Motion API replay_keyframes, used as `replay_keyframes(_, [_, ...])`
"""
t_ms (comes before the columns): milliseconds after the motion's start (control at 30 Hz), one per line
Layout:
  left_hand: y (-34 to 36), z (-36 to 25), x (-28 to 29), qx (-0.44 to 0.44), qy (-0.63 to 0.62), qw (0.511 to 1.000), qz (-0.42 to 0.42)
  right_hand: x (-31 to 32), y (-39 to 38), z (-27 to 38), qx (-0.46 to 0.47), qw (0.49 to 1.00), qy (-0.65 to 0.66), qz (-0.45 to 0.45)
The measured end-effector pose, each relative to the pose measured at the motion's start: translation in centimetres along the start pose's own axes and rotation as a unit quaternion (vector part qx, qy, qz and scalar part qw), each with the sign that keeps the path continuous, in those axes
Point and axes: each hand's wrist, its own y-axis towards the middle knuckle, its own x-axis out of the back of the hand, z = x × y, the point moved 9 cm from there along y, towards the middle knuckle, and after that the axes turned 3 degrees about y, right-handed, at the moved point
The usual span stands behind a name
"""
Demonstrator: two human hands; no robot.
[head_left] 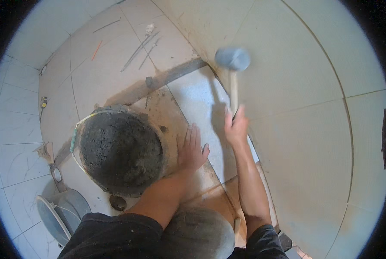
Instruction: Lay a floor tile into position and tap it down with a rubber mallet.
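Note:
A rubber mallet point(233, 82) with a grey head and pale handle is gripped in my right hand point(237, 125), its head raised by the right wall. Beneath it a white floor tile point(197, 97) lies along that wall, with the mallet's shadow across it. My left hand point(193, 149) is spread flat, fingers stretched out, at the tile's left edge. Just left of that hand stands a bucket full of dark wet mortar point(121, 149), its wire handle point(81, 122) resting against the left rim.
A grey bucket point(65, 211) stands at the lower left, near a drain hole point(57, 174). Thin rods point(140, 51) and an orange stick point(97, 50) lie on the far floor. A mortar-smeared strip point(167, 77) crosses the floor beyond the tile. My knee point(201, 233) is at the lower middle.

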Motion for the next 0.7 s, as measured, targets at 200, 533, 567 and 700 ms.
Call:
replay_keyframes(200, [-0.2,-0.5,0.1,-0.01,-0.008,1.0,-0.007,2.4,0.2,3.4,0.106,0.979,0.127,-0.119])
replay_keyframes(533, [-0.2,0.2,-0.1,0.0,-0.011,1.0,0.005,1.2,-0.1,2.8,0.009,0.998,0.055,-0.026])
replay_keyframes(567, [0.0,0.1,0.0,-0.001,-0.012,1.0,0.004,1.9,-0.1,3.5,0.04,0.993,0.089,-0.064])
replay_keyframes(700, [0.0,-1.0,0.0,-0.018,-0.028,0.999,-0.008,1.0,-1.5,-1.3,0.124,0.987,0.026,-0.1])
